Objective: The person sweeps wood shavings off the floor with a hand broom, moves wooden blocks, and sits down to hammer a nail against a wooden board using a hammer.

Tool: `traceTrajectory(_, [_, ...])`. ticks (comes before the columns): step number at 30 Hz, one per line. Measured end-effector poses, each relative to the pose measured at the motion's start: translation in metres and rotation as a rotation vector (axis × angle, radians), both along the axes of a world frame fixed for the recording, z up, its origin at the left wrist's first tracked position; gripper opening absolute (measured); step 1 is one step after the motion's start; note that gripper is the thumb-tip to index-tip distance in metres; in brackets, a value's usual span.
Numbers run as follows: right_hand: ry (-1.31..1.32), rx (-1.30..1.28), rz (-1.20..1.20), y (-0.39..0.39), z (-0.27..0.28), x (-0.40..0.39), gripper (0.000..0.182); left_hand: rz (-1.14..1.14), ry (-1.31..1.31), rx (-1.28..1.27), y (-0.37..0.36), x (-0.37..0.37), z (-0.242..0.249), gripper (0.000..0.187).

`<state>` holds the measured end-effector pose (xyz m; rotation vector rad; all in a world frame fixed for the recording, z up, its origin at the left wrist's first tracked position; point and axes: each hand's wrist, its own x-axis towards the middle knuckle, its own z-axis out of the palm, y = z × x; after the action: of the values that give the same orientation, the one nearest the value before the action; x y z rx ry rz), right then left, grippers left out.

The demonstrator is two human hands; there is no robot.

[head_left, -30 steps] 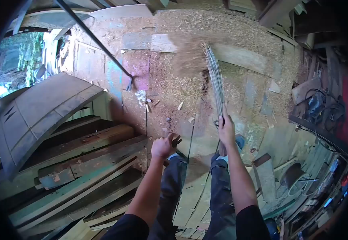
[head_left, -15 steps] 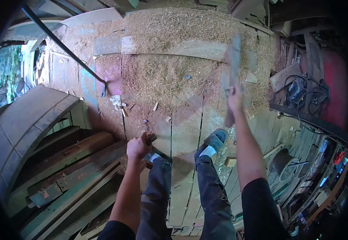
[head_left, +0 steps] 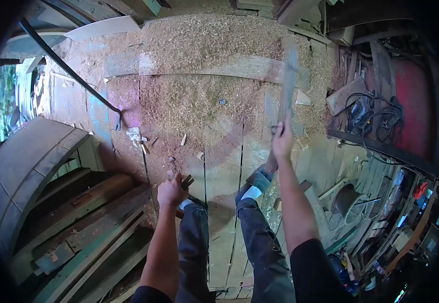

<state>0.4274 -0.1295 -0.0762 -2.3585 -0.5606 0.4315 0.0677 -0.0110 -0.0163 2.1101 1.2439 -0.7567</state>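
My left hand [head_left: 170, 191] is closed around short dark wooden pieces [head_left: 188, 181], whose ends stick out on the right of the fist. It is above my left foot, low over the planks. My right hand [head_left: 282, 144] grips a long machete-like tool [head_left: 289, 76]. Its pale, flat blade points away from me and is smeared by motion, while the brown handle end [head_left: 271, 162] reaches back over my right sandal [head_left: 260, 178]. Blade and wooden pieces are well apart.
Wood shavings [head_left: 194, 45] cover the far plank floor. A dark bar [head_left: 68, 65] slants down at the left. Stacked timbers [head_left: 93, 202] and a curved panel [head_left: 32, 156] fill the near left. Cables [head_left: 376, 113], a wheel-like reel [head_left: 348, 204] and clutter line the right.
The view has shifted slightly, moving the floor leftward in frame. My right hand has drawn the machete-like tool back toward me. My left hand still holds the wooden pieces, now showing more.
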Motion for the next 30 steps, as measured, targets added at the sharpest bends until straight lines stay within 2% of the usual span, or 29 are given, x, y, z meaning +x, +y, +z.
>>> traceTrajectory(1, [-0.051,0.052,-0.119,0.006,0.015,0.012,0.043,0.012,0.004,0.011,0.004,0.001,0.002,0.030])
traceTrajectory(3, [-0.062,-0.069,-0.219,0.001,-0.011,0.047,0.040,0.030,0.009,0.046,0.007,-0.001,0.006,0.031])
traceTrajectory(4, [-0.052,-0.062,-0.216,0.014,-0.017,0.049,0.040,0.019,0.010,0.057,0.008,-0.005,0.006,0.032])
traceTrajectory(6, [-0.006,-0.275,-0.170,0.027,-0.023,0.055,0.036,0.009,0.008,0.061,0.010,-0.009,0.005,0.033])
traceTrajectory(8, [0.253,-0.216,-0.210,0.074,0.028,0.014,0.031,0.012,0.013,0.051,0.011,-0.009,0.008,0.034])
traceTrajectory(10, [0.340,-0.180,-0.076,0.094,0.012,-0.022,0.028,0.011,0.015,0.046,0.011,-0.010,0.006,0.035])
traceTrajectory(11, [0.583,-0.145,-0.150,0.105,0.010,-0.045,0.027,0.009,0.016,0.046,0.011,-0.009,0.005,0.036])
traceTrajectory(13, [0.494,-0.129,0.079,0.119,0.002,-0.084,0.032,0.012,0.024,0.044,0.011,0.000,0.007,0.036])
traceTrajectory(15, [0.461,-0.088,0.175,0.124,0.013,-0.111,0.050,0.014,0.041,0.036,0.008,0.003,0.006,0.036])
traceTrajectory(16, [0.461,-0.092,0.170,0.116,0.018,-0.114,0.050,0.019,0.029,0.037,0.007,0.002,0.003,0.036])
traceTrajectory(18, [0.313,-0.048,0.344,0.098,0.030,-0.114,0.051,0.025,0.011,0.034,0.005,-0.001,0.001,0.037])
traceTrajectory(20, [0.360,0.035,0.294,0.064,0.032,-0.103,0.050,0.024,-0.013,0.053,0.003,-0.004,0.002,0.037])
traceTrajectory(22, [0.333,-0.076,0.174,0.030,0.045,-0.078,0.047,0.020,-0.031,0.054,0.006,-0.004,0.011,0.037])
traceTrajectory(24, [0.209,-0.050,-0.041,-0.012,0.016,-0.054,0.042,0.019,-0.045,0.056,0.010,-0.008,0.012,0.038])
traceTrajectory(25, [0.207,-0.053,-0.038,-0.029,-0.002,-0.042,0.042,0.015,-0.038,0.047,0.012,-0.014,0.009,0.039])
traceTrajectory(27, [-0.084,-0.070,-0.185,-0.045,-0.022,-0.025,0.046,0.009,-0.031,0.038,0.017,-0.022,0.005,0.040])
traceTrajectory(28, [-0.084,-0.071,-0.186,-0.043,-0.027,-0.025,0.046,0.026,-0.036,0.058,0.019,-0.024,0.003,0.039])
traceTrajectory(30, [0.248,0.027,-0.316,-0.031,-0.037,-0.030,0.043,0.040,-0.039,0.077,0.022,-0.027,0.003,0.039])
